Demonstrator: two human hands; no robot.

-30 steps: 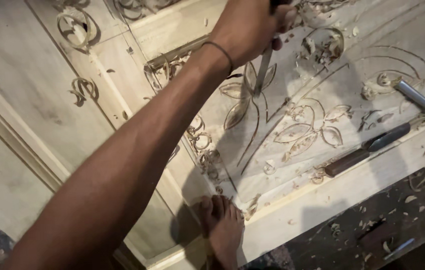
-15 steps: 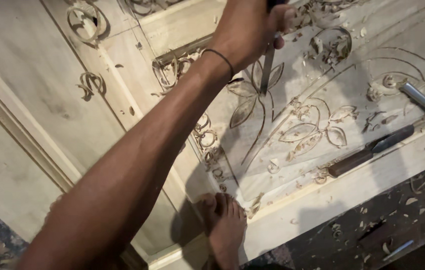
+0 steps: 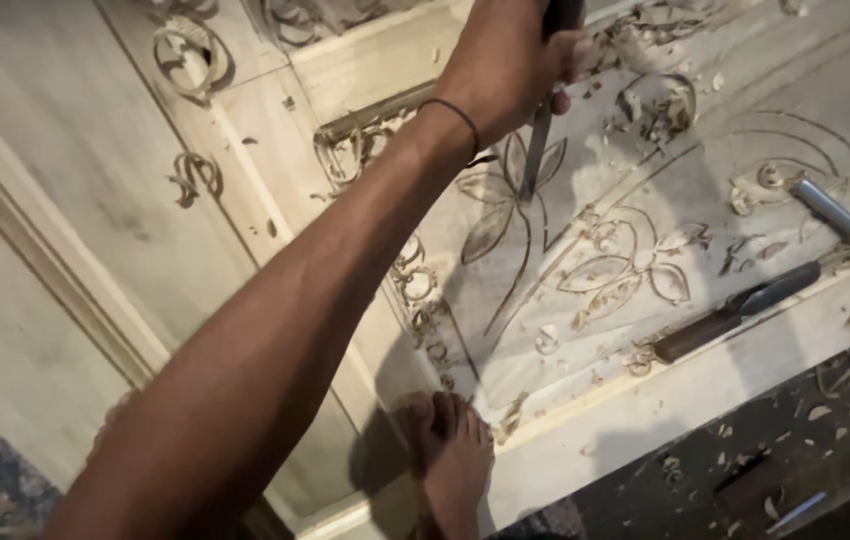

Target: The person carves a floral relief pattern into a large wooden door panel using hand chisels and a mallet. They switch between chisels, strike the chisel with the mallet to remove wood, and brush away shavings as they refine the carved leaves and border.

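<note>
A pale wooden panel (image 3: 75, 170) fills most of the view, smooth and flat at its left, with raised mouldings and carved scrollwork; its right part bears pencilled and half-cut leaves and stems, rough with curled shavings (image 3: 660, 115). Across the panel reaches a bare forearm with a thin dark band at the wrist, ending in a hand (image 3: 505, 65) clenched around the handle of a chisel (image 3: 535, 150); which hand it is cannot be told for sure, though it comes from the left. The chisel's narrow steel blade stands nearly upright, its tip on a leaf outline near the panel's middle; the handle top is cut off by the upper edge. The other hand is out of sight. At the panel's lower edge a bare foot (image 3: 455, 460) rests on the wood. Toward the panel's right edge lies a second chisel (image 3: 735, 308), dark-handled, and beyond it a third tool (image 3: 840, 222), partly cut off. Below the panel, a dark floor holds scattered chips.
</note>
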